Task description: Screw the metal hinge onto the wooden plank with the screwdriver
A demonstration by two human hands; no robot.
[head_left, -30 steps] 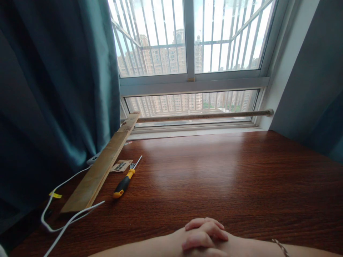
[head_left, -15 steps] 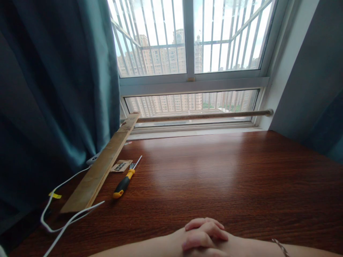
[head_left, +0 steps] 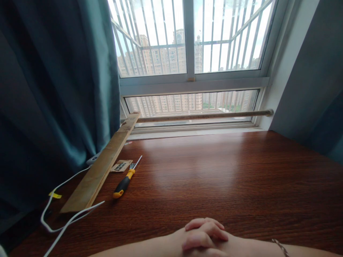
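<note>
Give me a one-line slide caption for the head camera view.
Clasped hands at a brown tabletop facing a barred window, a screwdriver lying off to the left.

One head-worn view (close above the wood-grain tabletop [head_left: 203,175]) looks forward and down, barred window [head_left: 190,59] at twelve o'clock.

So the table [head_left: 214,178] is glossy reddish-brown with darker wood-grain streaks, and the screwdriver [head_left: 128,176] on it is black and yellow. Left plank [head_left: 95,175] is dull tan, cable [head_left: 47,210] white, little tag [head_left: 55,195] bright yellow. Curtain [head_left: 88,78] at left's deep teal-blue. Bracelet [head_left: 280,247]: brown-and-pale twisted pattern.
</note>
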